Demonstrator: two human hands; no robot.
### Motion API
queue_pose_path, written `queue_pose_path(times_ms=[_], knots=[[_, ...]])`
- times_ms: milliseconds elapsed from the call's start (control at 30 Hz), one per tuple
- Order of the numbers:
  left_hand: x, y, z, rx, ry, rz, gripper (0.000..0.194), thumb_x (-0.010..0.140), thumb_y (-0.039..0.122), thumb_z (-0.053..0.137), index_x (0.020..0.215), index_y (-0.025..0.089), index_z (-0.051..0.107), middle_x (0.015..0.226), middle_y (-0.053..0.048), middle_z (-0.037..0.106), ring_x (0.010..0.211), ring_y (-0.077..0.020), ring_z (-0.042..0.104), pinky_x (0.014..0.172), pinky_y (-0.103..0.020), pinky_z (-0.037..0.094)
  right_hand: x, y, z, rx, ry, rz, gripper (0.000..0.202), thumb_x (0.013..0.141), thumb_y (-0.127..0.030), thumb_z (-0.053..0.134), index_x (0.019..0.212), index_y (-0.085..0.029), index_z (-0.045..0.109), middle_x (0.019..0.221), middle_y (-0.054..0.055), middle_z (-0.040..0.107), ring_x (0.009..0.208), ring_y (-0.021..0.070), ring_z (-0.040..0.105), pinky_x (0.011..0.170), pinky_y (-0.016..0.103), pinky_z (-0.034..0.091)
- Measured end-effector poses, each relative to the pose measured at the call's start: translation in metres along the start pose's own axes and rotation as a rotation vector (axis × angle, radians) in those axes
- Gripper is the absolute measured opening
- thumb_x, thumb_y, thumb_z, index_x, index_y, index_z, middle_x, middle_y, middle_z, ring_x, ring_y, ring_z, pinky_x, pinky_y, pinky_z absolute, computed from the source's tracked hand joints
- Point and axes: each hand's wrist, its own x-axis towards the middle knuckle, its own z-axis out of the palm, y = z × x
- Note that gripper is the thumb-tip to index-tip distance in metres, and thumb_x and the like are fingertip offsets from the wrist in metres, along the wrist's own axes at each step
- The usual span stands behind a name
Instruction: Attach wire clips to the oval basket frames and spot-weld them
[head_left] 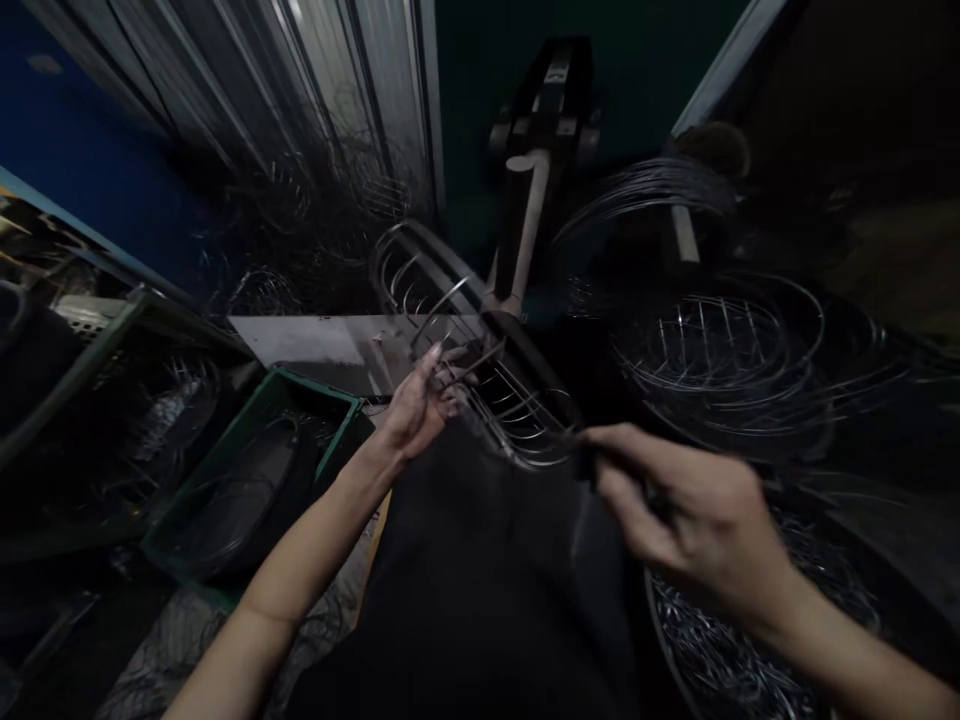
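A long oval wire frame (pixel 517 405) with rungs across it lies tilted in the middle of the view, above my lap. My left hand (pixel 424 405) holds its near left side, with the thumb up and the fingers curled around the wire. At the frame's lower right end is my right hand (pixel 675 490), its thumb and forefinger pinched on a small dark piece, too blurred to make out. The far left end of the frame is smeared by motion.
A metal stand (pixel 529 230) rises behind the frame. On the left is a green crate (pixel 349 440) with dark round items. Wire coils and grilles (pixel 720 350) lie at right, above a tub of small metal pieces (pixel 720 640). Corrugated sheet (pixel 360 80) stands behind.
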Motion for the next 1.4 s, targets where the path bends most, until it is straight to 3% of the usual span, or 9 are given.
queue_pose_path(times_ms=[100,200,267,433,533,700,967,1200,1400], knots=[[-0.012,-0.001,-0.007,0.007,0.088,0.042,0.039,0.082,0.042,0.056,0.106,0.011,0.056,0.066,-0.003,0.062,0.047,-0.0073,0.053,0.043,-0.017,0.038,-0.027,-0.002,0.047,-0.181,0.1,-0.326,0.032,0.079,-0.025,0.057,0.11,-0.025,0.063,0.095,0.005,0.069,0.086,0.0213,0.063,0.082,0.036,0.05],[-0.022,-0.007,-0.006,0.017,0.14,0.108,0.032,0.084,0.04,0.051,0.101,0.013,0.057,0.059,0.001,0.058,0.041,-0.0044,0.045,0.039,-0.014,0.031,-0.039,-0.006,0.072,-0.199,0.108,-0.503,0.035,0.083,-0.024,0.048,0.115,-0.025,0.061,0.091,0.006,0.069,0.079,0.0195,0.064,0.076,0.034,0.052],[-0.022,-0.015,-0.005,0.026,0.156,0.149,0.031,0.084,0.04,0.049,0.099,0.014,0.057,0.055,0.004,0.053,0.037,-0.0032,0.039,0.038,-0.014,0.029,-0.036,0.004,0.071,-0.127,0.134,-0.445,0.033,0.084,-0.03,0.048,0.114,-0.027,0.061,0.088,0.006,0.069,0.078,0.0201,0.063,0.072,0.033,0.053],[-0.013,-0.034,-0.011,-0.006,0.103,0.178,0.033,0.083,0.047,0.05,0.095,0.017,0.055,0.05,0.006,0.047,0.035,-0.0027,0.034,0.038,-0.013,0.027,0.011,0.07,0.055,0.05,0.327,0.056,0.04,0.076,-0.05,0.056,0.106,-0.024,0.063,0.095,0.008,0.066,0.09,0.0236,0.061,0.074,0.035,0.051],[-0.011,-0.035,-0.012,-0.028,0.081,0.166,0.036,0.083,0.05,0.05,0.095,0.016,0.055,0.052,0.005,0.049,0.036,-0.0031,0.037,0.038,-0.014,0.029,0.047,0.096,0.06,0.169,0.3,0.12,0.047,0.074,-0.056,0.057,0.105,-0.022,0.062,0.1,0.007,0.065,0.095,0.0226,0.058,0.078,0.034,0.048],[-0.012,-0.017,0.007,-0.084,0.052,0.094,0.035,0.082,0.047,0.055,0.093,0.014,0.054,0.056,0.003,0.054,0.037,-0.0044,0.044,0.036,-0.015,0.033,0.081,0.093,0.075,0.369,0.238,0.039,0.049,0.072,-0.055,0.061,0.105,-0.018,0.061,0.102,0.007,0.064,0.095,0.0207,0.057,0.079,0.031,0.047],[-0.006,0.008,0.05,-0.007,0.067,0.093,0.026,0.083,0.04,0.057,0.083,0.014,0.055,0.053,0.003,0.055,0.04,-0.007,0.051,0.04,-0.016,0.037,0.092,0.081,0.088,0.543,0.124,0.088,0.054,0.067,-0.057,0.063,0.104,-0.019,0.057,0.089,0.006,0.064,0.072,0.0151,0.058,0.063,0.027,0.047],[0.009,-0.01,0.009,0.123,0.116,0.135,0.034,0.081,0.048,0.055,0.089,0.015,0.056,0.056,0.001,0.057,0.04,-0.007,0.048,0.036,-0.015,0.03,0.098,0.069,0.092,0.686,0.158,0.11,0.055,0.064,-0.055,0.066,0.103,-0.018,0.058,0.083,0.004,0.065,0.063,0.0115,0.054,0.058,0.025,0.044],[0.011,-0.028,-0.014,0.125,0.102,0.229,0.04,0.081,0.055,0.049,0.09,0.016,0.055,0.048,0.004,0.046,0.038,-0.0059,0.042,0.035,-0.013,0.025,0.12,0.076,0.098,0.691,0.168,-0.046,0.049,0.065,-0.044,0.071,0.106,-0.017,0.062,0.1,0.005,0.066,0.084,0.0143,0.059,0.076,0.026,0.045]])
